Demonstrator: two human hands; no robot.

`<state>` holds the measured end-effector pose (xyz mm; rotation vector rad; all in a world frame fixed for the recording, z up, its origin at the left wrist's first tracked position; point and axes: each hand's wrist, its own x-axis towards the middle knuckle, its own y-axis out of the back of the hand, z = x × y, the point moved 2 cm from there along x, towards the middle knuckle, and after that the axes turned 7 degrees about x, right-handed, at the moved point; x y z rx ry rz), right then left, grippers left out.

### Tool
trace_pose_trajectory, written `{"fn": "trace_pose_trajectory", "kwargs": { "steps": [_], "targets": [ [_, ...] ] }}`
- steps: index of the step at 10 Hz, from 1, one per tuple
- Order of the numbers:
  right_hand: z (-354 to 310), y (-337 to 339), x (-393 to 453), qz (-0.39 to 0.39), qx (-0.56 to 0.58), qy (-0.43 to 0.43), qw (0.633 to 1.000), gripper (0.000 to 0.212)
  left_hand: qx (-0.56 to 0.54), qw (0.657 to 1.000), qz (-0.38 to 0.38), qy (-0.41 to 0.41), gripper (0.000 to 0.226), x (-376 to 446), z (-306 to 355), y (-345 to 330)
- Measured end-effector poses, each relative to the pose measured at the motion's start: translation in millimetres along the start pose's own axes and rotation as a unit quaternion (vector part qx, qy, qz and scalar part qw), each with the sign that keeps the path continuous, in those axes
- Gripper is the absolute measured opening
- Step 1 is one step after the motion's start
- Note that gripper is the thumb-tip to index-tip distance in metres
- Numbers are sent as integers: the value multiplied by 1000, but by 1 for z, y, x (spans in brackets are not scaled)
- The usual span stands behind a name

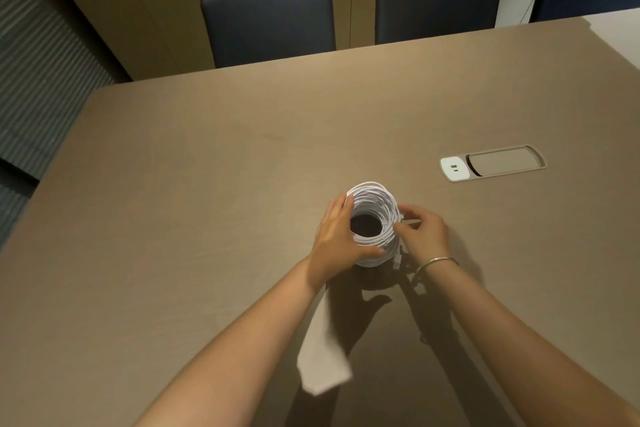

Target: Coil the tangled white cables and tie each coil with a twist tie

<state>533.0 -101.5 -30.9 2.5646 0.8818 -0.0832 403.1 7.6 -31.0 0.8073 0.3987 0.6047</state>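
a thick round coil of white cable [375,222] stands over the table [207,166]. the left hand [337,236] cups its side, fingers curled around; the right hand [420,229] pinches its opposite edge.

Two bare arms come into the picture from the bottom, one from about 7 o'clock and one from about 5 o'clock. No sleeves cover them (not even a short one shows). The left hand [337,236] has no ring and no watch. The right hand [424,230] wears one thing: a thin, round, shiny metal bangle [437,263] that sits loose around the wrist, at about 5 o'clock from the hand. The fingernails look short and plain, with no paint that can be seen.
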Motion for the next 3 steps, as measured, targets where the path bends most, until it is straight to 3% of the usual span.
{"fn": "trace_pose_trajectory", "kwargs": {
  "steps": [2,3],
  "targets": [
    [6,5,3,-52,-19,-5,998,37,45,998,50,0,102,-1,-6,-8],
    [1,12,1,-67,-11,-16,998,40,45,998,31,17,105,1,-2,-6]
  ]
}}
